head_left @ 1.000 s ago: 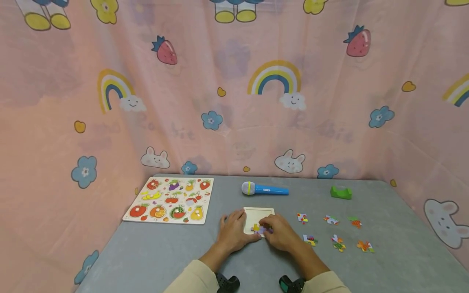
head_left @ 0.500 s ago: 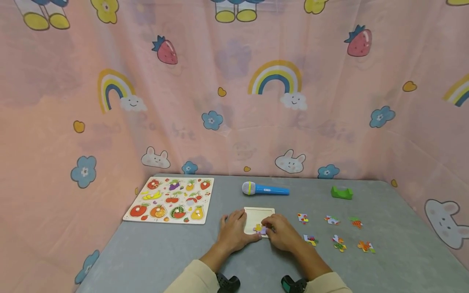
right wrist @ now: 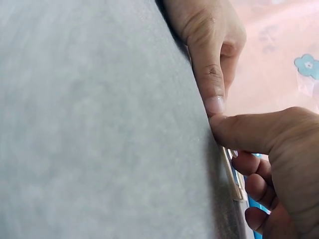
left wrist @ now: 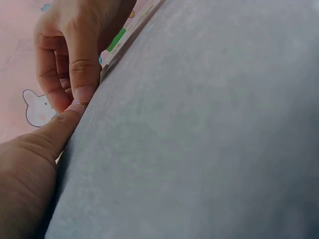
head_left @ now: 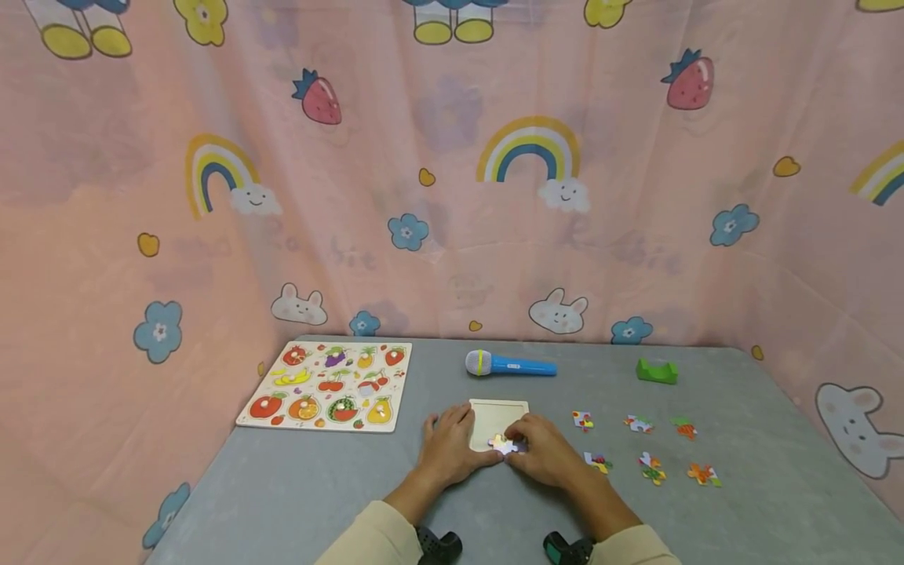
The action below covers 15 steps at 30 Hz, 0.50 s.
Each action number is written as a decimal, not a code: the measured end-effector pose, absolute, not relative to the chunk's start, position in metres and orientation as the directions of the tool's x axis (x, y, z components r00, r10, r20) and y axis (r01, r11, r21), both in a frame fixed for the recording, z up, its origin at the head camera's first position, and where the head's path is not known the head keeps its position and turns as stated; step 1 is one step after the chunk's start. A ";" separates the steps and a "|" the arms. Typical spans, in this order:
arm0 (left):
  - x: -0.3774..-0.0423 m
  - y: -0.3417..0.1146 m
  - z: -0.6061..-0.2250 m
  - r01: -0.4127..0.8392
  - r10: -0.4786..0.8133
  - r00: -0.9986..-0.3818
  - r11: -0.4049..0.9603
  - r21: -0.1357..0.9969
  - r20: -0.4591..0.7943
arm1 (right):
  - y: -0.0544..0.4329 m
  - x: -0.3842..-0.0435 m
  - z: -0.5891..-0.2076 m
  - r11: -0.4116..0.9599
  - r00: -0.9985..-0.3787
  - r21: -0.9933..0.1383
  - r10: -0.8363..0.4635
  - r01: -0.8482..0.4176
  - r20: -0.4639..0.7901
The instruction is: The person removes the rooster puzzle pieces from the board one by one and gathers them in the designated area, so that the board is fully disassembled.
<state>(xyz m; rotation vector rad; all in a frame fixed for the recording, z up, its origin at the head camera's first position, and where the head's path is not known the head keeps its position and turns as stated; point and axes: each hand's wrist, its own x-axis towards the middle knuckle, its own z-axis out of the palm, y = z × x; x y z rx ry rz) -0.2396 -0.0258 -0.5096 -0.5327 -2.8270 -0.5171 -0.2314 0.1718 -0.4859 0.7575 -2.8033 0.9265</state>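
Note:
A small pale wooden puzzle tray (head_left: pixel 490 420) lies on the grey table in the head view. My left hand (head_left: pixel 446 449) holds it, fingers along its left side and thumb at its near edge. At the tray's lower right, a jigsaw piece (head_left: pixel 502 445) shines white with glare. My right hand (head_left: pixel 540 447) pinches that piece with bent fingers, partly covering it. In the left wrist view, the right hand (left wrist: pixel 75 55) meets the left thumb (left wrist: pixel 62 127) at the near edge. The right wrist view shows the right thumb (right wrist: pixel 244 132) touching the left thumb's tip (right wrist: pixel 214 103).
Several loose jigsaw pieces (head_left: pixel 639 424) lie in two rows to the right. A blue toy microphone (head_left: pixel 523 366) lies behind the tray, and a green block (head_left: pixel 657 372) stands back right. A fruit puzzle board (head_left: pixel 325 387) lies at the left. A printed curtain (head_left: pixel 452 259) hangs behind.
The jigsaw piece under my right hand has shifted slightly right and towards me, and its yellow and purple face now catches the light. My left hand and the tray stay put.

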 end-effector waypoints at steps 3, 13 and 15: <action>-0.240 -0.026 -0.511 0.387 0.308 -0.909 0.874 0.295 0.280 | 0.170 -0.232 -0.484 0.706 -0.876 -0.523 -0.426 -0.478 0.227; -0.240 -0.026 -0.511 0.373 0.299 -0.915 0.882 0.287 0.270 | 0.173 -0.226 -0.467 0.707 -0.904 -0.567 -0.373 -0.422 0.208; -0.240 -0.026 -0.511 0.374 0.301 -0.915 0.882 0.285 0.270 | 0.176 -0.223 -0.461 0.696 -0.906 -0.584 -0.365 -0.418 0.213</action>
